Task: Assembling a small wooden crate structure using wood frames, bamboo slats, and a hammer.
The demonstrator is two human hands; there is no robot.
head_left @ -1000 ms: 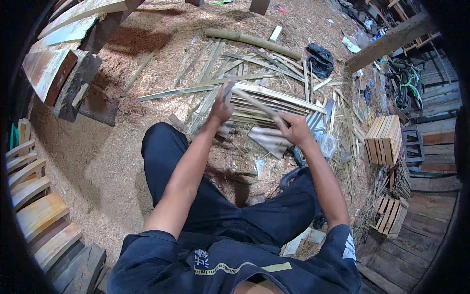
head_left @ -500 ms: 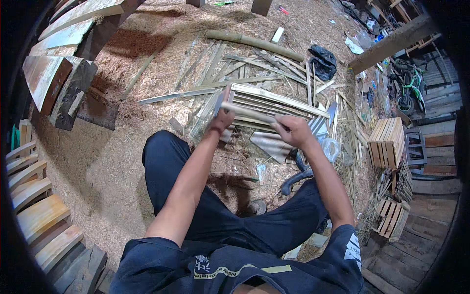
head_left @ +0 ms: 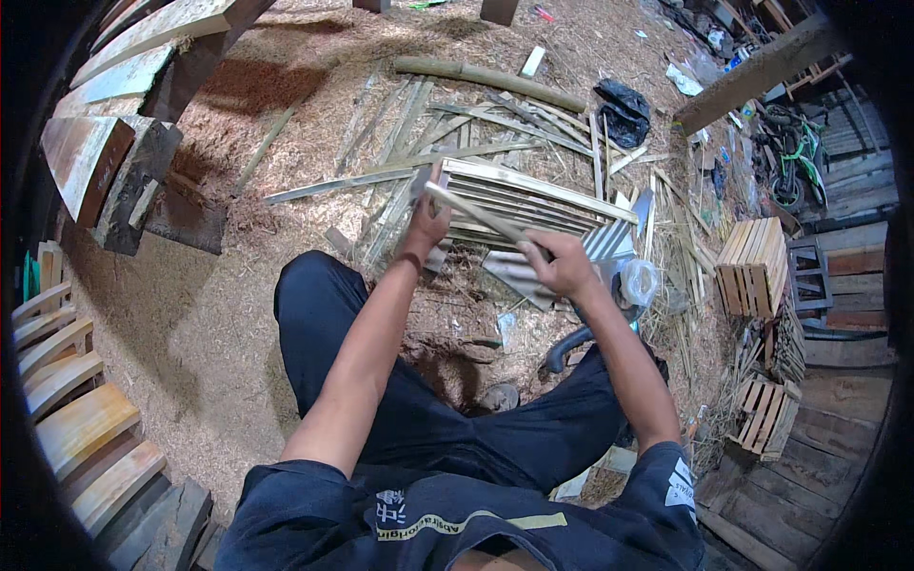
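A slatted wooden crate (head_left: 533,181) of pale strips lies before me, its long slats running left to right. At its left end, my left hand (head_left: 430,226) is closed around the end piece, with the fingertips partly hidden. My right hand (head_left: 564,264) is closed on a light wooden stick (head_left: 481,214) slanting up and left across the crate's near side. The stick's far tip sits close to my left hand; whether it bears a head there I cannot tell. Below the crate lies a pale flat panel (head_left: 514,276) with shadow stripes.
Loose wood strips (head_left: 419,133) and a bamboo pole (head_left: 490,81) lie beyond the crate on shavings. A black plastic bag (head_left: 624,112) is at far right. Slatted crates (head_left: 752,268) stand right, near a wooden post (head_left: 752,81). Thick curved-looking boards (head_left: 86,428) line the left.
The stick has tilted more steeply, its left tip higher and its right end lower with my right hand. My left hand stays at the crate's end.
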